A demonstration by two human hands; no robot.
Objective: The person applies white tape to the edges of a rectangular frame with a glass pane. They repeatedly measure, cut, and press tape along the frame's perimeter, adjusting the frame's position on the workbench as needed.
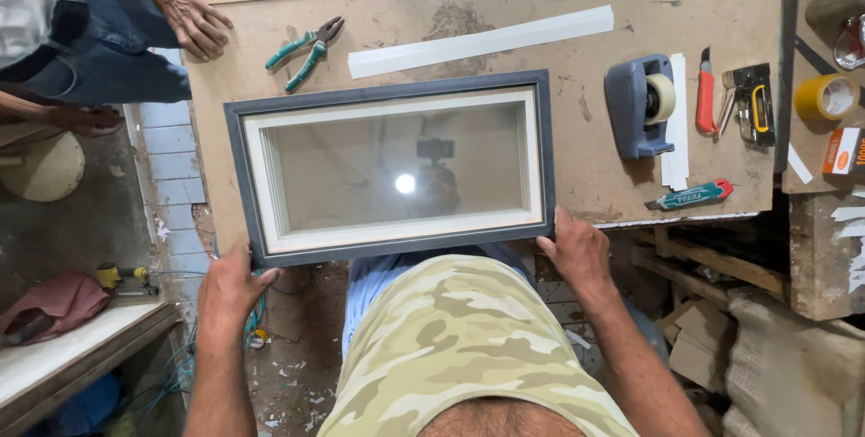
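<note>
Head view: we grip the dark-framed glazed picture frame (396, 167) at centre frame, left hand (230, 288) closed on its lower-left corner, right hand (575, 248) on its lower-right; its long axis runs left-right across the workbench (586, 185).

Framing workshop: worn workbench (577, 176), pliers (305, 51), tape dispenser (640, 105).

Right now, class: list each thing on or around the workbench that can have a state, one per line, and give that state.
Picture frame: lying flat, glazed, overhanging the near edge.
Left hand: gripping the frame's near left corner.
Right hand: gripping its near right corner.
Pliers: jaws slightly open, lying unheld.
Tape dispenser: loaded with a roll.
Yellow tape roll: lying flat.
Co-worker's hand: resting on the bench edge.
</note>
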